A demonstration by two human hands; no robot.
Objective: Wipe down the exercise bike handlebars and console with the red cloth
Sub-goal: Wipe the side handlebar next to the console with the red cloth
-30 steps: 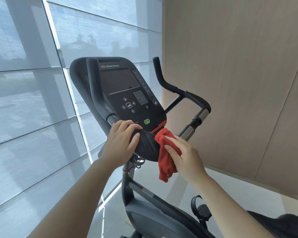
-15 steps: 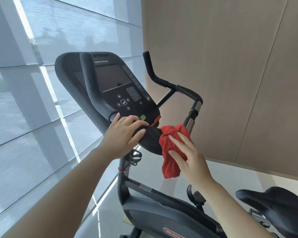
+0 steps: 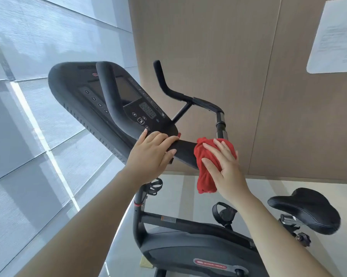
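The black exercise bike console (image 3: 116, 100) with a dark screen and keypad stands in front of me. Its left handlebar (image 3: 108, 90) rises across the console, and the right handlebar (image 3: 168, 86) curves up beyond it. My left hand (image 3: 150, 154) rests on the lower edge of the console, fingers laid over the black pad. My right hand (image 3: 224, 166) presses the bunched red cloth (image 3: 204, 172) with straight fingers against the right end of that pad, just below the chrome grip (image 3: 220, 124). Part of the cloth hangs down under my palm.
The bike's black saddle (image 3: 306, 210) sits at lower right, a pedal strap (image 3: 224, 212) and the frame housing (image 3: 188, 254) below my arms. Shaded glass panels fill the left. A beige panelled wall with a white notice (image 3: 336, 35) stands behind the bike.
My right hand and the cloth have slid right along the pad toward the chrome grip. The view has swung right, bringing the saddle and the notice in. My left hand stays on the console edge.
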